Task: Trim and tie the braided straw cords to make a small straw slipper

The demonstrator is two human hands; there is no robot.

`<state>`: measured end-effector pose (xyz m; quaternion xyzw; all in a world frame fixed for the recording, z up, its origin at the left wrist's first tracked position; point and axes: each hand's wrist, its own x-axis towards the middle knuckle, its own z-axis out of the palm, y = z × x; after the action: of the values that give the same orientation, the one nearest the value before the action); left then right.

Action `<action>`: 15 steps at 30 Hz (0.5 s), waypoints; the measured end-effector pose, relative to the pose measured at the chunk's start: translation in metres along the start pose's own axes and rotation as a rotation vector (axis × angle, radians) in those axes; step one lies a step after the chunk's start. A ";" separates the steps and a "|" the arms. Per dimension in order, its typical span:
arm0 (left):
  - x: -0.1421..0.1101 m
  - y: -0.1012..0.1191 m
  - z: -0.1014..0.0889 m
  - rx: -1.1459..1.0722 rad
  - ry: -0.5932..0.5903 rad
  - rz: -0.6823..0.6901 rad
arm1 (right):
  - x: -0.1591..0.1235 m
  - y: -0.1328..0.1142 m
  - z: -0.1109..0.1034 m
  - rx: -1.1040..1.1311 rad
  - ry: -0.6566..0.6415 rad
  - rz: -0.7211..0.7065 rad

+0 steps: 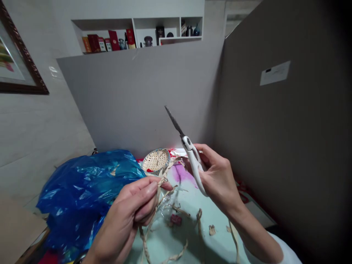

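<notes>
My right hand (217, 176) is closed around the white handles of a pair of scissors (189, 150), whose dark blades are shut and point up and to the left. My left hand (132, 211) pinches thin tan straw strips (161, 183) between thumb and fingers, just left of the scissors. More of these strips trail down over the pale green table top (189, 234). A small woven straw basket (156, 160) lies tilted on the table behind my hands, its open side facing me.
A crumpled blue plastic bag (82, 190) fills the left side of the table. Grey partition boards (143, 99) stand at the back and the right. Straw scraps (211, 230) and a small red bit (176, 219) lie on the table. A shelf with boxes (110, 41) hangs above.
</notes>
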<state>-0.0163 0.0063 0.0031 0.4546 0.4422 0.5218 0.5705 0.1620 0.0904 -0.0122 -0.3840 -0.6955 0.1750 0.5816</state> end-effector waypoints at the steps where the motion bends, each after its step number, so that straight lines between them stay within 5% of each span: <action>1: 0.000 0.000 0.000 -0.004 -0.017 -0.012 | 0.000 0.000 0.000 0.001 -0.011 0.001; 15: -0.002 0.002 0.001 -0.170 -0.016 -0.062 | 0.002 0.012 0.006 -0.030 -0.135 -0.039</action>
<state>-0.0158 0.0041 0.0050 0.3947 0.4055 0.5358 0.6267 0.1598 0.1004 -0.0210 -0.3662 -0.7431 0.1787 0.5309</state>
